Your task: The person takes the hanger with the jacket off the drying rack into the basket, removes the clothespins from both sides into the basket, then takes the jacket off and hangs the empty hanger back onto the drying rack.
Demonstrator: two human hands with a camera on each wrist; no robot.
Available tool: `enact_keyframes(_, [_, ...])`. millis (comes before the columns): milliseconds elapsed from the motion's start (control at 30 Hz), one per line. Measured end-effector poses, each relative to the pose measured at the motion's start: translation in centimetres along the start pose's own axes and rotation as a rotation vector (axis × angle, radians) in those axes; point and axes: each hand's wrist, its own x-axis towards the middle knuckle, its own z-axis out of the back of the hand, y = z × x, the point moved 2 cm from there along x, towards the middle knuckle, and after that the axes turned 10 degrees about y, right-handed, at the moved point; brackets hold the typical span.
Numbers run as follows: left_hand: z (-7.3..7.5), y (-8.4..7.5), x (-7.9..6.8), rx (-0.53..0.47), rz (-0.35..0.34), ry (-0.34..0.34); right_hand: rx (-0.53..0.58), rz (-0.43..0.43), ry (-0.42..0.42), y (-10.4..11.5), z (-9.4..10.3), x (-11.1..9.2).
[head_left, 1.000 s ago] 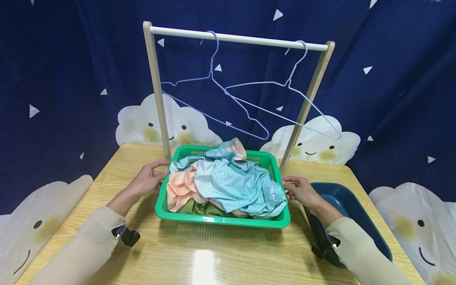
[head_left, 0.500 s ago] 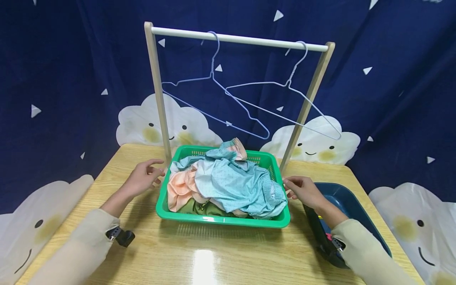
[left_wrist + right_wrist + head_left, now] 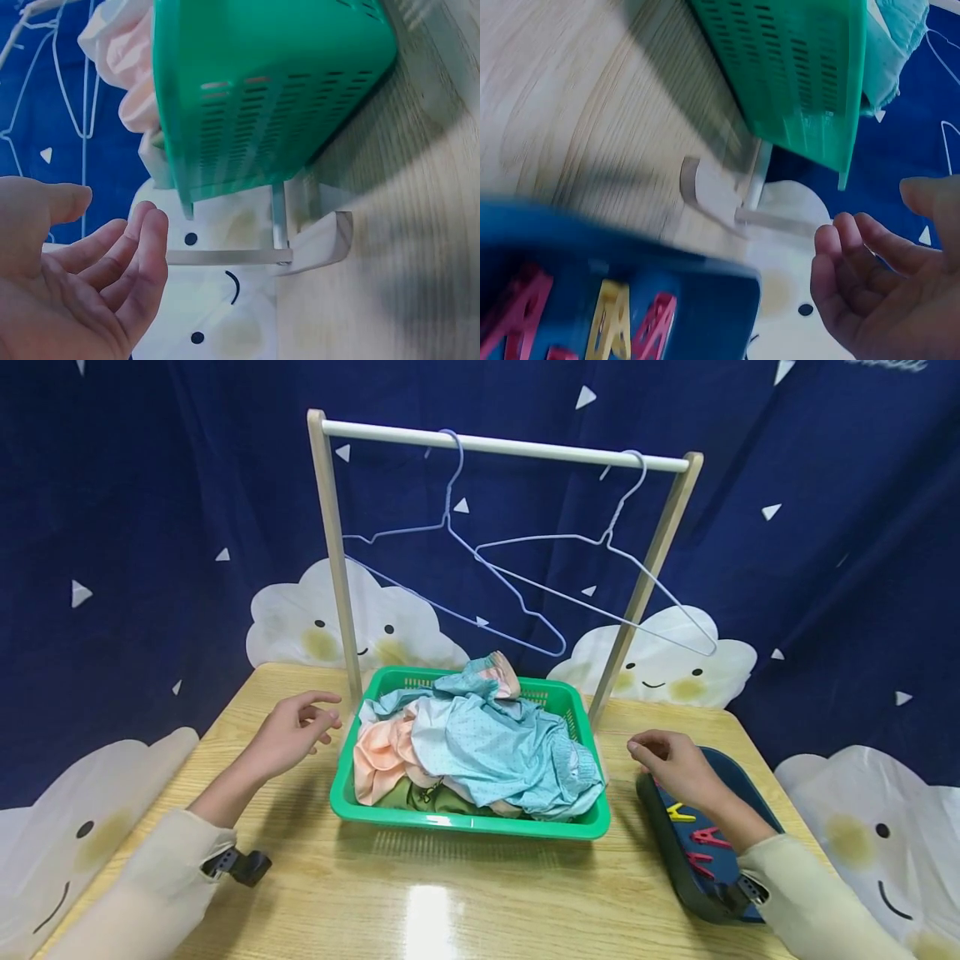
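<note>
A green plastic basket [image 3: 468,824] stands mid-table, heaped with clothes: a light blue garment [image 3: 495,747] on top, peach cloth [image 3: 381,758] at the left and olive green cloth [image 3: 431,799] along the front. My left hand [image 3: 288,735] hovers just left of the basket, fingers loosely bent and apart from the rim. On the other side my right hand [image 3: 675,766] hangs between the basket and a dark blue tray [image 3: 671,843], touching neither. Both wrist views show relaxed fingers with nothing in them. Yellow [image 3: 680,813] and red clothespins [image 3: 708,837] lie in the tray; my right arm hides part of it.
Behind the basket rises a rack with a white rail [image 3: 517,446] and wooden posts [image 3: 648,585]. Two wire hangers, a left one [image 3: 447,518] and a right one [image 3: 609,535], hang from the rail. A dark blue curtain [image 3: 150,485] with clouds backs the table.
Both hands have come off the basket's sides and drawn outward, the left to the left, the right to the right over the tray. More clothespins show now. The basket stays put.
</note>
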Motion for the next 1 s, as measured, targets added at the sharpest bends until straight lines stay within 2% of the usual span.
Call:
enact_keyframes(167, [-0.1,-1.0,-0.4,0.007,-0.025,0.018,-0.073,-0.008,-0.031,-0.7,1.2,-1.1])
enact_keyframes(433, [-0.4,-2.5,-1.1,0.017,-0.052,0.048,-0.181,-0.027,-0.076,-2.9,2.8,-2.0])
enact_keyframes(733, [-1.1,-3.4,-1.7,0.003,-0.081,0.089,-0.286,-0.057,-0.150,-7.0,4.7,-2.9])
enact_keyframes(1000, [-1.4,-3.5,-2.0,0.023,-0.078,0.098,-0.372,-0.156,-0.067,-10.5,6.6,-4.2])
